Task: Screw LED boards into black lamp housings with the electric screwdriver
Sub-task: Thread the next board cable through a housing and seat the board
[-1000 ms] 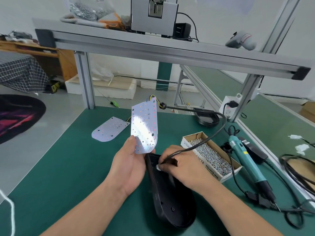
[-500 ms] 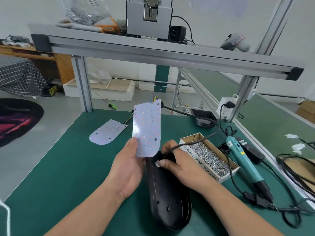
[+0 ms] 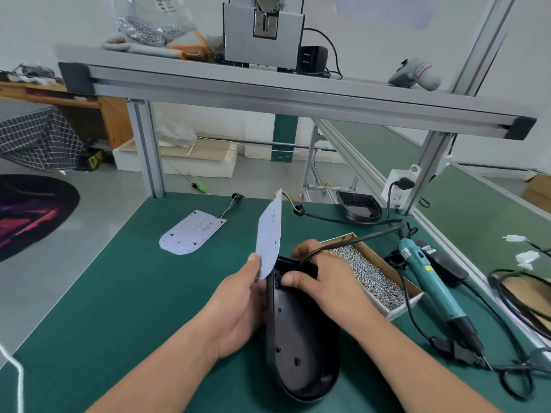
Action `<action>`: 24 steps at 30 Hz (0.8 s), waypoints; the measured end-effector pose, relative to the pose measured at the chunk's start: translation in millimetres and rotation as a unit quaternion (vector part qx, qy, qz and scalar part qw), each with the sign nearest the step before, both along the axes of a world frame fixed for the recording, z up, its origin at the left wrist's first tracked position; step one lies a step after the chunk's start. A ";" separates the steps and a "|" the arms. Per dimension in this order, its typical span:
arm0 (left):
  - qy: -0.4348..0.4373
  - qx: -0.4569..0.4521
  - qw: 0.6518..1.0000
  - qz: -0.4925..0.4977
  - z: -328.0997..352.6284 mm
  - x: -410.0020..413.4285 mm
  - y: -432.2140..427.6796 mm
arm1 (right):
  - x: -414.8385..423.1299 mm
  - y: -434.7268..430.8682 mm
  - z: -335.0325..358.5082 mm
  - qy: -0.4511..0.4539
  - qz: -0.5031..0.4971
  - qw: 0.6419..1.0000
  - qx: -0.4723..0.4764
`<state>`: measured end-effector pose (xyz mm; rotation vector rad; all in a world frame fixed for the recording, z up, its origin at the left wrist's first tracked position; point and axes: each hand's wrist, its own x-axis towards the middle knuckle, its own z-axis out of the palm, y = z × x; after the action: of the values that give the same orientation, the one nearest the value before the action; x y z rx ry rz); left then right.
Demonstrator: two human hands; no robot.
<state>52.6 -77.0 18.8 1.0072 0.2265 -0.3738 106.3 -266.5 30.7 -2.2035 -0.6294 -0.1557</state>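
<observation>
Currently the left hand [image 3: 238, 302] has its grip clamped on the near edge of an LED board [image 3: 269, 234], which stands nearly upright just above the far left rim of the black housing [image 3: 301, 347]. That housing lies open side up on the green bench [image 3: 119, 293], near centre. The right hand [image 3: 325, 278] has its grip clamped on the housing's far end, where a black cable [image 3: 351, 244] enters. The screwdriver [image 3: 432, 281] lies right of a screw box [image 3: 372, 275].
</observation>
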 end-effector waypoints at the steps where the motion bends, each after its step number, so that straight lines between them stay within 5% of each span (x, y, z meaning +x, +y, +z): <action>1: 0.007 -0.007 1.000 -0.019 -1.4 0.4 0.9 | 0.1 -1.1 -0.6 -0.003 0.000 1.000 -0.014; 6: -0.020 -0.025 0.998 -0.060 -0.5 1.9 8.7 | 0.1 -5.3 5.4 -0.006 -0.006 0.996 -0.089; 11: -0.030 0.012 0.996 -0.086 0.3 5.0 23.6 | 4.3 -13.0 12.0 0.097 0.063 0.993 -0.015; 19: -0.032 -0.035 0.983 0.178 -0.3 18.1 42.5 | 21.0 -52.9 16.0 0.206 0.169 0.922 0.281; 24: -0.081 -0.170 0.949 0.252 0.9 20.3 55.0 | 20.8 -38.9 6.0 0.211 0.127 0.926 0.285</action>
<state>72.8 -22.0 19.7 0.6045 0.2513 0.1357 127.1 -305.3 36.7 -1.5093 -0.5343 0.2418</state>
